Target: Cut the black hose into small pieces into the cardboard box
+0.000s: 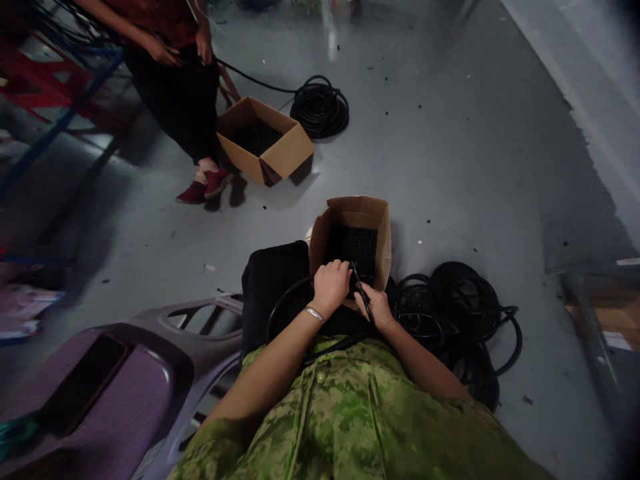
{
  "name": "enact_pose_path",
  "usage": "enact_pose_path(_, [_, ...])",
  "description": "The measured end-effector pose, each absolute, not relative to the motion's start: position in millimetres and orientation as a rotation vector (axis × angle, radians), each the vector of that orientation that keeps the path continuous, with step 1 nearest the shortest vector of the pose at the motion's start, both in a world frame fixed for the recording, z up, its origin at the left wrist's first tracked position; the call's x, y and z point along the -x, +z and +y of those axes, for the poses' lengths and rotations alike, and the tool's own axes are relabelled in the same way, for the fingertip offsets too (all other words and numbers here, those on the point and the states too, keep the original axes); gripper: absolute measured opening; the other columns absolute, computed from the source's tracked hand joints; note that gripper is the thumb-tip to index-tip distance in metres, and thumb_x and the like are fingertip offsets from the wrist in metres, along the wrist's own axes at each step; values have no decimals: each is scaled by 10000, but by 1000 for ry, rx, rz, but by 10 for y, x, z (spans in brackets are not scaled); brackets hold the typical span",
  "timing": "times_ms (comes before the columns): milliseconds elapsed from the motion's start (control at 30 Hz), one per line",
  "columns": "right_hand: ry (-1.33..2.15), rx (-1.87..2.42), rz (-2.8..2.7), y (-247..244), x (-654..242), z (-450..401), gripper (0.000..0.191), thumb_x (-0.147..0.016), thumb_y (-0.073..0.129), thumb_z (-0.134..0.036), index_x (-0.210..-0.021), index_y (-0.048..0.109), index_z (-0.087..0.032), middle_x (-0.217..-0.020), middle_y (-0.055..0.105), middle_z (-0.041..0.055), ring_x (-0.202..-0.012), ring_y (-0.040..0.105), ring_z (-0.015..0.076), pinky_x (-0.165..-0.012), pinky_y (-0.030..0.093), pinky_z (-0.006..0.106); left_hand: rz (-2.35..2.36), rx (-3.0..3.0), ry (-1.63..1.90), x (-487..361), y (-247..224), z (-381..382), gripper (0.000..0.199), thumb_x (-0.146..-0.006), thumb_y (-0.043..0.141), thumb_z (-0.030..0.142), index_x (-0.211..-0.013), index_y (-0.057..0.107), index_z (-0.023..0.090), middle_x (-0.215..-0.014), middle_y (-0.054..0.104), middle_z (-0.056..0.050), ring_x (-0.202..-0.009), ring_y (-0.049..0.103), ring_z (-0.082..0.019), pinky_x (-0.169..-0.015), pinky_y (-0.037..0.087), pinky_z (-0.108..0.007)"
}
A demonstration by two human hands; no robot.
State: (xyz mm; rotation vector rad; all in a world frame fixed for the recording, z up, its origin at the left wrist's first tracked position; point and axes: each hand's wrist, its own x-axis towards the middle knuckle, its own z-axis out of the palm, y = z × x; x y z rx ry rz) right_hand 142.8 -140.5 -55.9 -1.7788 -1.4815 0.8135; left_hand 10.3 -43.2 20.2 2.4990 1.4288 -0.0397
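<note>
A black cable [271,321] loops over the lap [267,277] to the left hand [332,287], a narrow dark length [368,307] slanting in the right hand [377,308].

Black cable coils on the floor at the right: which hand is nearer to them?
Right. The right hand is just left of the black cable coils; the left hand is farther left, on the right hand's other side from them.
</note>
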Motion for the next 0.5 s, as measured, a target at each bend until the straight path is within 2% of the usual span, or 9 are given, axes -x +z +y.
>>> enact_pose_path(133, [759, 1836, -1424, -602, -1488, -1403, 397, -905, 551, -340, -1217, 719, -160, -851, 770, 57, -723, 728, 200, -738, 571, 263, 1333, -2568, -68, -238, 237, -354, 320, -1025, 382, 293, -1117, 645, 134, -1048, 660, -144, -1001, 607, -277, -940, 358, -445])
enact_pose_path(233, [739, 1899, -1371, -625, -1590, -1417, 387, -906, 562, -357, -1213, 717, -179, -947, 785, 66, -810, 747, 221, -776, 575, 279, 1308, -2596, -68, -356, 219, -327, 321, -1023, 393, 291, -1155, 634, 125, -1053, 666, -152, -1015, 611, -287, -1025, 302, -500])
enact_pose_path(367, [749, 1966, -1394, -637, -1755, -1484, 363, -903, 581, -366, -1214, 712, -233, -1063, 784, 58, -904, 753, 236, -827, 571, 298, 1307, -2500, -122, -451, 108, -374, 339, -1030, 375, 312, -1181, 623, 138, -1081, 671, -146, -1020, 625, -271, -904, 394, -409])
enact_pose_path(500, [816, 2038, -1500, -629, -1833, -1572, 359, -899, 604, -393, -1217, 709, -263, -1043, 790, 42, -910, 752, 235, -814, 566, 287, 1331, -2393, -159, -413, -21, -472, 370, -1041, 341, 341, -1256, 599, 187, -1096, 683, -117, -1007, 645, -246, -822, 429, -353])
